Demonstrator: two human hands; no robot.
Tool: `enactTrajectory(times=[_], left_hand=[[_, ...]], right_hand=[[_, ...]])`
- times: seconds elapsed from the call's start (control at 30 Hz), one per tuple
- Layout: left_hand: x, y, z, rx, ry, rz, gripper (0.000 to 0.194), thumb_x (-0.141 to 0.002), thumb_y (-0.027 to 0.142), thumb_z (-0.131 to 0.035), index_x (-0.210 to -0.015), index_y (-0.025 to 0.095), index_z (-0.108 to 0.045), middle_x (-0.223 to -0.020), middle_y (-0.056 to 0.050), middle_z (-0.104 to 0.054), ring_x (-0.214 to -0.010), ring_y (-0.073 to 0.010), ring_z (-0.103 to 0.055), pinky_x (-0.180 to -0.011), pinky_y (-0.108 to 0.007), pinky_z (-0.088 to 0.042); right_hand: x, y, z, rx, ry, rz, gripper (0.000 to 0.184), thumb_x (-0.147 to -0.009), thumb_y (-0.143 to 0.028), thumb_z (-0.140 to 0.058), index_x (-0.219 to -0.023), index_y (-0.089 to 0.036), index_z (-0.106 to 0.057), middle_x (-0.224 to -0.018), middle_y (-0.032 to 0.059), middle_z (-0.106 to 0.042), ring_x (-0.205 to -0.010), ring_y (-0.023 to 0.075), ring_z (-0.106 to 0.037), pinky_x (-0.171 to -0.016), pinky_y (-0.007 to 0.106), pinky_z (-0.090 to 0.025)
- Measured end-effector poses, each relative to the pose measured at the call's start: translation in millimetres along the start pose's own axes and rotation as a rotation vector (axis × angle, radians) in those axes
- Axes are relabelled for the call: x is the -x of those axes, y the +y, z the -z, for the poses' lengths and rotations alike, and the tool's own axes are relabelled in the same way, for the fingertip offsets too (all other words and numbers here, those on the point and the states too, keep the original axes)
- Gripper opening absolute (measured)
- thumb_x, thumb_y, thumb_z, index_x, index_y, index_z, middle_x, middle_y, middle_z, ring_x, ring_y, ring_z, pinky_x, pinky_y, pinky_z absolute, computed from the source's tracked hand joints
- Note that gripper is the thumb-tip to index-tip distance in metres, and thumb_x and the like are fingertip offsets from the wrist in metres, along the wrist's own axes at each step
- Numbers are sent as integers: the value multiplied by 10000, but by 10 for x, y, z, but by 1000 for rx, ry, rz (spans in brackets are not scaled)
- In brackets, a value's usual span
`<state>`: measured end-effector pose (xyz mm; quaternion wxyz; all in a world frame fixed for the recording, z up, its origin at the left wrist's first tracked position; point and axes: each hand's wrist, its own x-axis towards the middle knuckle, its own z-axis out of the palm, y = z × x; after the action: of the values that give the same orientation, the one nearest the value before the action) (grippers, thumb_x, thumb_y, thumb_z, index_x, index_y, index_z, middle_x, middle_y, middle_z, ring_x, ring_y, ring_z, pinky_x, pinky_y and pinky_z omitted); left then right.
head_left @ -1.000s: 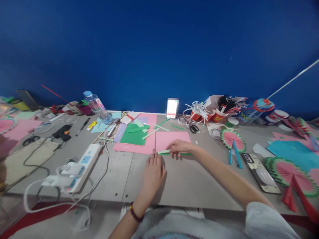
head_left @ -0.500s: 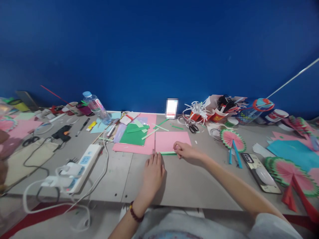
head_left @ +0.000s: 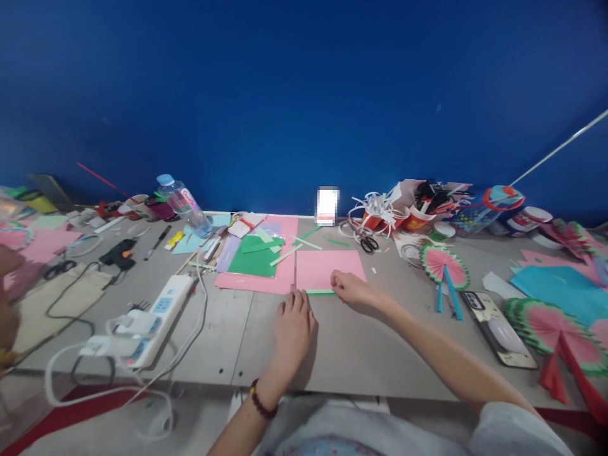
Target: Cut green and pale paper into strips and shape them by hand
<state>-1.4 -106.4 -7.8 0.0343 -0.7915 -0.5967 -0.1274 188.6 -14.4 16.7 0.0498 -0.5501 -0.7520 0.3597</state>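
A pink paper sheet [head_left: 327, 267] lies flat in front of me, with a narrow green and pale paper strip [head_left: 319, 292] along its near edge. My left hand [head_left: 295, 323] rests flat, fingers stretched out, its fingertips at the sheet's lower left corner by the strip's left end. Curled fingers of my right hand [head_left: 352, 290] are pressed together at the strip's right end, over the sheet's lower right part. The fingertips partly hide that end of the strip.
Left of the sheet lie a larger pink sheet [head_left: 289, 240] and green paper [head_left: 251, 261]. A power strip [head_left: 164, 316] with cables stands nearer. Black scissors [head_left: 368, 244], paper fans [head_left: 446, 266] and a phone [head_left: 479, 316] are on the right. A bottle [head_left: 185, 202] leans behind. Another person's hand shows far left.
My right hand has shifted very slightly left along the strip. My left hand stays almost where it was, and the sheet has hardly moved.
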Motion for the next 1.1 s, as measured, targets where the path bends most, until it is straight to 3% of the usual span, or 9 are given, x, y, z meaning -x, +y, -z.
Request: enactTrajectory(times=[0.67, 1.1], left_hand=[[-21, 20, 41, -37, -93, 23, 461, -908, 184, -398, -1347, 66, -473, -1346, -148, -540, -1216, -293, -486, -932, -440, -447], [-12, 11, 20, -37, -69, 23, 447, -903, 181, -410, -1334, 104, -497, -1331, -144, -550, -1213, -290, -495, -938, -427, -434]], right_hand=[[-12, -3, -26, 74, 25, -7, 143, -790, -76, -502, -899, -161, -539, -674, -11, -566, -594, 108, -450, -563, 211, -255], [-32, 17, -94, 92, 66, -28, 152, -774, -71, -502, -887, -163, -546, -676, -6, -561, -595, 109, -448, -555, 219, -239]])
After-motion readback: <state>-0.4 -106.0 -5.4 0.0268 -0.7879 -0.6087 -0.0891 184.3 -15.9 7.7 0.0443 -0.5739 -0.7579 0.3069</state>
